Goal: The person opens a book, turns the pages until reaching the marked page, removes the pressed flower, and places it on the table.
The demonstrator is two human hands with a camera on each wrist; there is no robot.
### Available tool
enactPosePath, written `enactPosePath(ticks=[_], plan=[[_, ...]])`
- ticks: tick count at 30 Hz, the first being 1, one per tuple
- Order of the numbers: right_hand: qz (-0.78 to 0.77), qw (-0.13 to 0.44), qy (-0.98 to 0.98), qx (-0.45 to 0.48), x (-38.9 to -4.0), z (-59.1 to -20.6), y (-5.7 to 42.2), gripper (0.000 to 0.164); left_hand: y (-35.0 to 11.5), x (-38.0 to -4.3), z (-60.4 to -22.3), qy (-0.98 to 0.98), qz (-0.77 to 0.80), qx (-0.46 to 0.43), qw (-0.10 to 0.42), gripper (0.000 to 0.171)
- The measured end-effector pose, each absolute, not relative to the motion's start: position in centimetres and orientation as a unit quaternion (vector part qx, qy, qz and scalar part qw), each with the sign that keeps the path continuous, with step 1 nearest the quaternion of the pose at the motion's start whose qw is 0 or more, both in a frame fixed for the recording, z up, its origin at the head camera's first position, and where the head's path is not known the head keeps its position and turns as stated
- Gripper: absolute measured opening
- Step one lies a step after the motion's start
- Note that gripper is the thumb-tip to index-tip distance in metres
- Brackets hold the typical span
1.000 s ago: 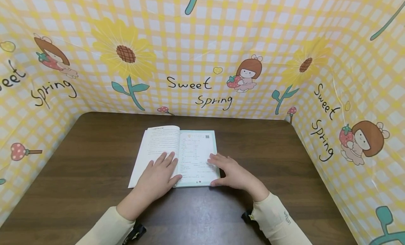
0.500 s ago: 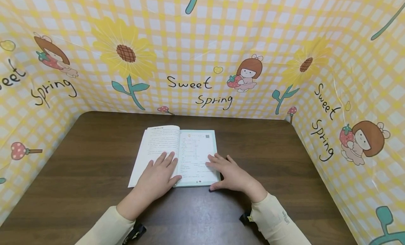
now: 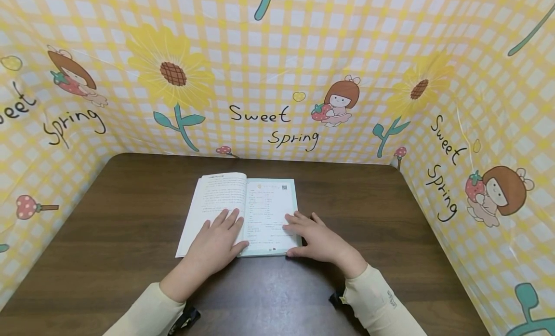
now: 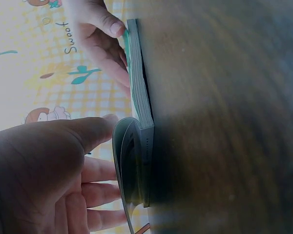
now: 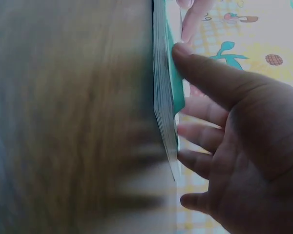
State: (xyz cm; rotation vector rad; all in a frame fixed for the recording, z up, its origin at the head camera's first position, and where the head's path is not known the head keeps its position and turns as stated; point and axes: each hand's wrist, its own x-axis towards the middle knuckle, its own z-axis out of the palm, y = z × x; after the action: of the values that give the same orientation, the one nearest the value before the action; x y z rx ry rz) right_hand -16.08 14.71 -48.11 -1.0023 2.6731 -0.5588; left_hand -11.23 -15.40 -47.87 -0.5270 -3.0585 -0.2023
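An open book [image 3: 268, 206] with printed pages lies at the middle of the brown table. My left hand [image 3: 212, 244] rests on its left page with straight fingers, the thumb reaching over the spine area. Across the lower right corner lies my right hand [image 3: 323, 237], fingers spread over the right page and thumb at the bottom edge. In the left wrist view the left-hand leaves [image 4: 118, 161] bow up from the table beneath that hand. From the right wrist, the thick page block [image 5: 161, 78] and a green page margin [image 5: 176, 92] show beside the thumb.
The dark wooden table [image 3: 130, 215] extends around the book on every side. Yellow checked cloth [image 3: 260, 66] printed with flowers and cartoon figures hangs at the back and both sides. Pale sleeves [image 3: 147, 309] and dark wrist bands [image 3: 185, 320] are on the arms.
My right hand has shifted slightly left over the right page, and its fingers have spread a little. The thumb has dipped at the bottom edge and risen slightly. My left hand stays put.
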Motion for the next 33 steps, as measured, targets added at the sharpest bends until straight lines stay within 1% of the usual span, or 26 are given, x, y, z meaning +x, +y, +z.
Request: enactPosePath(ticks=[5,11,15,20,27,30,33], plan=[[-0.141,0.103,0.907,-0.382,-16.1,-47.4,14.8,0.052,-15.4,-11.2,-47.9,-0.983,-0.065,-0.172,0.019,0.068],[-0.078,0.07,0.889,-0.446,-16.0,-46.7,15.1,0.035,-15.4,-11.2,-47.9,-0.982,-0.068,-0.174,0.019,0.068],[-0.075,0.062,0.882,-0.462,-15.9,-46.4,15.3,0.032,-15.4,-11.2,-47.8,-0.982,-0.069,-0.173,0.015,0.069],[-0.088,0.065,0.882,-0.459,-16.2,-46.6,15.5,0.03,-15.4,-11.2,-47.8,-0.982,-0.072,-0.172,0.013,0.069],[-0.15,0.068,0.886,-0.434,-16.5,-46.5,15.5,0.009,-15.3,-11.2,-47.8,-0.982,-0.077,-0.169,0.017,0.072],[-0.187,0.071,0.891,-0.408,-16.6,-46.6,15.4,0.01,-15.2,-11.2,-47.7,-0.983,-0.08,-0.162,0.008,0.078],[-0.227,0.073,0.895,-0.378,-16.6,-46.5,15.4,0.013,-15.0,-11.2,-47.7,-0.984,-0.082,-0.157,-0.001,0.089]])
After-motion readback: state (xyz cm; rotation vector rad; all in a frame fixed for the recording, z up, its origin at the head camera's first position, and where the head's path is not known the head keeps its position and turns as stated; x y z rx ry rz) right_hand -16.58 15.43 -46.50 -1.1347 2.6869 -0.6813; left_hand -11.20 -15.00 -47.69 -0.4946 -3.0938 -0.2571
